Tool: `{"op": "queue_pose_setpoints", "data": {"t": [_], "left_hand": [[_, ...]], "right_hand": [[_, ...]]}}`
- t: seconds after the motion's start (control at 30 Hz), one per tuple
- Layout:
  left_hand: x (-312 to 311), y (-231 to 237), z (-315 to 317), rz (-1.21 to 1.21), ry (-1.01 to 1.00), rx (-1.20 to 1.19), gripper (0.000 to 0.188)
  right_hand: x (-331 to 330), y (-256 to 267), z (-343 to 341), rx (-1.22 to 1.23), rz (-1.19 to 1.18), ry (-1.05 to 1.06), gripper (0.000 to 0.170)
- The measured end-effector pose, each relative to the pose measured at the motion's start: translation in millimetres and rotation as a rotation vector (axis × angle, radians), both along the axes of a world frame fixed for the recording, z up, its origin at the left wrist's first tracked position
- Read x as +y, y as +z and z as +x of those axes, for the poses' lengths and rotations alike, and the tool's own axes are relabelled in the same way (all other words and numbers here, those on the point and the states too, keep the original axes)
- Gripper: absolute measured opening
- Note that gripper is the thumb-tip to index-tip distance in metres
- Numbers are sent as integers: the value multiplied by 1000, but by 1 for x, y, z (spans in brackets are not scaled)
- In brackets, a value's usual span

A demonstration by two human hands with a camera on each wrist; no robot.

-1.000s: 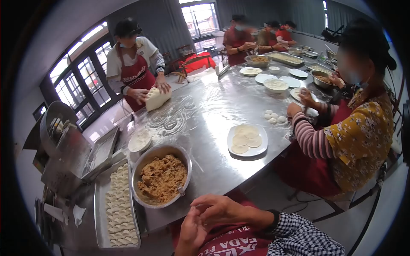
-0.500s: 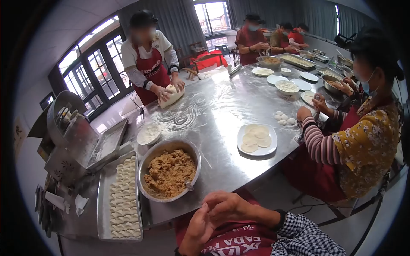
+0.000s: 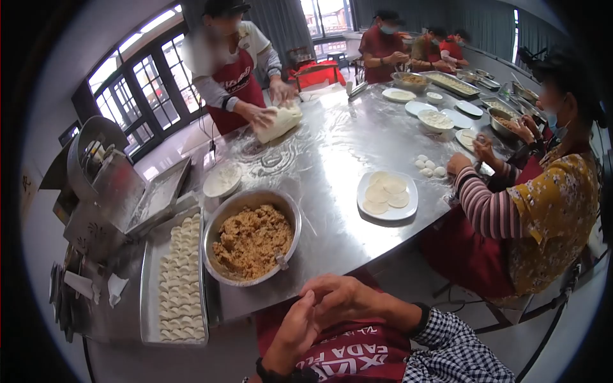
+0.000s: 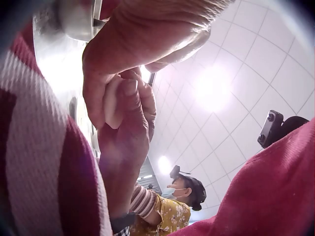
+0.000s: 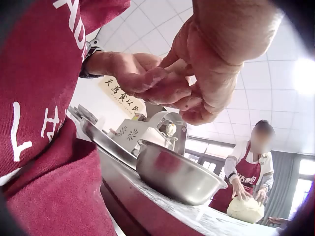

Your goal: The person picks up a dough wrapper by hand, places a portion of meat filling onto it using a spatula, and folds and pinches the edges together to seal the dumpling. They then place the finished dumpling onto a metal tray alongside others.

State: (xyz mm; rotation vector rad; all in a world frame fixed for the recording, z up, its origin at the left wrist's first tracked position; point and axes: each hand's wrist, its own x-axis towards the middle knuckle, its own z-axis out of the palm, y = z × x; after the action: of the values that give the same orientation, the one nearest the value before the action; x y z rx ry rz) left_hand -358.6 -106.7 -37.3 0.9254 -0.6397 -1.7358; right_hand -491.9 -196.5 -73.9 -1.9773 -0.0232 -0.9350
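In the head view, my left hand [image 3: 299, 329] and right hand [image 3: 348, 297] meet in front of my red apron, fingers bent together. The left wrist view shows a small pale dumpling [image 4: 114, 102] pinched between the fingers and thumbs of both hands. From above it is hidden by the fingers. Just beyond my hands stands a steel bowl [image 5: 172, 174] of brown filling [image 3: 255, 242]. Left of it lies a metal tray [image 3: 149, 309] with rows of folded dumplings [image 3: 177, 281]. A white plate [image 3: 412, 195] of round wrappers [image 3: 386, 193] sits to the right.
Across the steel table [image 3: 332, 223], a person kneads a large dough lump [image 3: 280, 124]. A bowl of flour [image 3: 222, 180] stands behind the filling. At right a seated person works beside several dough balls [image 3: 431, 167]. A machine [image 3: 105, 191] stands at the left.
My hands stay together at the dumpling with small finger shifts. The head view has swung, moving the table leftward and then up. The person across has pushed and rolled the dough lump.
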Motion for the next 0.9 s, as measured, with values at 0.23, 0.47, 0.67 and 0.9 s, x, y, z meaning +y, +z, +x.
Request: {"op": "queue_pose_setpoints", "data": {"t": [0.23,0.47,0.67,0.9], "left_hand": [[-2,5,1,6,-23,70,44],[-3,-4,7,34,-24,71,41],[-1,-5,6,11,24,74,44],[-1,1,9,-65,46,133,54]], "right_hand": [[0,14,-4,100,141,81,11],[-1,15,2,161,143,87,19],[-1,10,4,116,65,31,20],[7,9,6,-9,296,12,27]]}}
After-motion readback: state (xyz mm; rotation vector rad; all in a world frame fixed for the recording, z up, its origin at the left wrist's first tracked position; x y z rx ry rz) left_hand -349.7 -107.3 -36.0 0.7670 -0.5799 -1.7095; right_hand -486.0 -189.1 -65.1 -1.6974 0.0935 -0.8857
